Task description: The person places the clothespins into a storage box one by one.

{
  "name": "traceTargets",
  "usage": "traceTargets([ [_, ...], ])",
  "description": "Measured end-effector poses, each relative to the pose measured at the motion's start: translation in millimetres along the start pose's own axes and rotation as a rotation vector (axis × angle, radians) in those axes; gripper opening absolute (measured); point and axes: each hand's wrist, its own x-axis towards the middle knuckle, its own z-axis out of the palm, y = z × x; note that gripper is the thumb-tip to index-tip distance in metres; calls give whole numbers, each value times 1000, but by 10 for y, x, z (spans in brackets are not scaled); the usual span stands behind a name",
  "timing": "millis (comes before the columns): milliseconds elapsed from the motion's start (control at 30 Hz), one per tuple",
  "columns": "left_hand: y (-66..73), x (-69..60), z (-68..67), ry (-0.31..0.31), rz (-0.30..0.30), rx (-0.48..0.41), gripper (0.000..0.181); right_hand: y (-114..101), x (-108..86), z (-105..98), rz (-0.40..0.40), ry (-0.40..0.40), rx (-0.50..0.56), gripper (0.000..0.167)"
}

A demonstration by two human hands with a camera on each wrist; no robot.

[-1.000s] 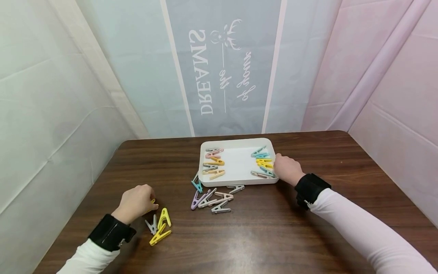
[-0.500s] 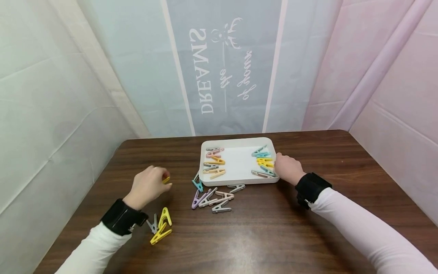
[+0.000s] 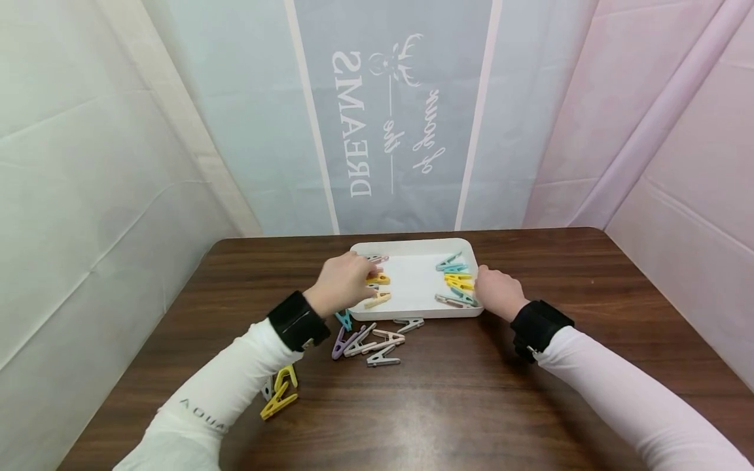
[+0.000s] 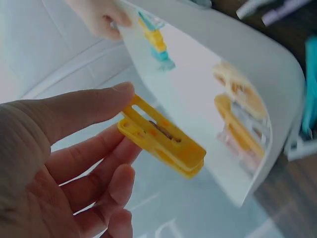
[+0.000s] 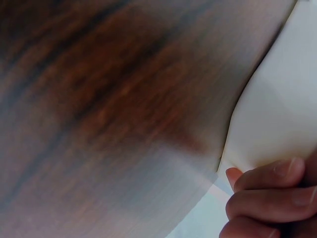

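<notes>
The left hand point(image 3: 344, 282) is over the left side of the white tray point(image 3: 412, 313). In the left wrist view that hand point(image 4: 74, 148) pinches a yellow clothespin point(image 4: 163, 139) between thumb and fingers, above the tray point(image 4: 198, 54). The right hand point(image 3: 499, 292) is at the tray's right edge; in the right wrist view its fingers point(image 5: 267, 198) are curled against the tray wall point(image 5: 277, 104). Inside the tray, clothespins lie in two groups: orange point(image 3: 381, 279) and others at left, partly hidden by the left hand, and yellow point(image 3: 458, 277), teal point(image 3: 452, 268) and grey ones at right.
Several clothespins lie on the brown table point(image 3: 448, 405) before the tray, among them a purple one point(image 3: 340, 343), a grey one point(image 3: 383, 357) and a teal one point(image 3: 344, 319). Nearer the front left are yellow clothespins point(image 3: 277, 402) and a grey one. Cloth point(image 3: 400, 131) hangs behind.
The left hand has moved right and away from the body, from beside the front-left clothespins to over the tray, carrying the yellow clothespin. The right hand has stayed at the tray's edge.
</notes>
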Motion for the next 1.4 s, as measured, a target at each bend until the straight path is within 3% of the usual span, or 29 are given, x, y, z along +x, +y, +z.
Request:
traceTargets([
  [267, -18, 274, 257, -157, -54, -115, 14, -11, -16, -14, -1, 4, -10, 33],
  [433, -74, 332, 342, -233, -68, -162, 15, -35, -26, -33, -5, 7, -4, 32],
  [633, -109, 339, 370, -335, -50, -126, 16, -28, -11, -21, 3, 2, -6, 32],
  [933, -113, 363, 419, -337, 36, -8, 22, -7, 3, -2, 0, 12, -3, 32],
  [1133, -120, 377, 408, -336, 123, 41, 15, -11, -11, 1, -1, 22, -7, 31],
  [1400, -152, 379, 421, -370, 141, 82, 13, -13, -14, 7, -3, 28, -12, 31],
])
